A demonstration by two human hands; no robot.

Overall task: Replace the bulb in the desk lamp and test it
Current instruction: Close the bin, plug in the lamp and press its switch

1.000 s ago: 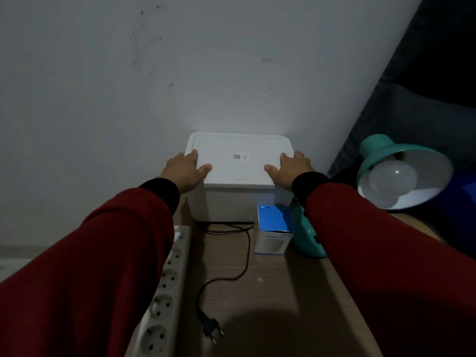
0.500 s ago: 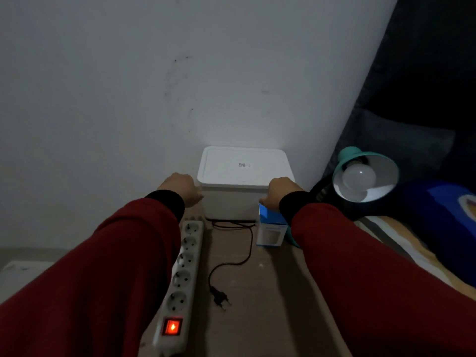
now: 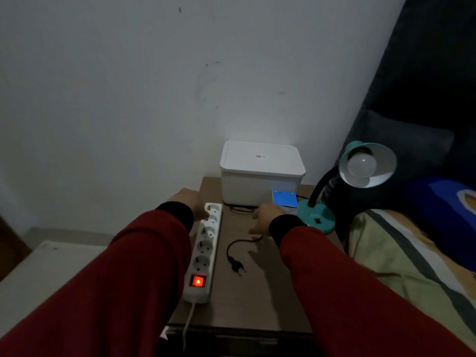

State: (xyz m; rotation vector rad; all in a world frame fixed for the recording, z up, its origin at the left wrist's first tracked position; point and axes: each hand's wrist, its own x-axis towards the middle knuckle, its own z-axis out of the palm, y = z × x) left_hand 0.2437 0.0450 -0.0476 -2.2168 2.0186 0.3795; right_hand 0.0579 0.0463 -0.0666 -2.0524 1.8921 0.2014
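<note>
A teal desk lamp (image 3: 316, 219) stands at the right edge of the brown table (image 3: 257, 300), its shade tipped toward me with an unlit white bulb (image 3: 362, 164) screwed in. The lamp's black plug (image 3: 238, 267) lies loose on the table, its cord curling back toward the lamp. A small blue bulb box (image 3: 284, 199) stands in front of a white lidded box (image 3: 261, 171). My left hand (image 3: 189, 203) hovers over the far end of a white power strip (image 3: 204, 251), holding nothing. My right hand (image 3: 265, 219) hangs above the cord, fingers relaxed and holding nothing.
The power strip's red switch (image 3: 197, 280) glows. A white wall (image 3: 154, 99) rises behind the table. A bed with a striped cover (image 3: 401, 253) and a dark headboard (image 3: 425, 86) lies at the right. A pale surface (image 3: 38, 274) sits lower left.
Both hands have come off the white box and drawn back toward me over the table. The view has pulled back and now takes in the whole power strip and the lamp base.
</note>
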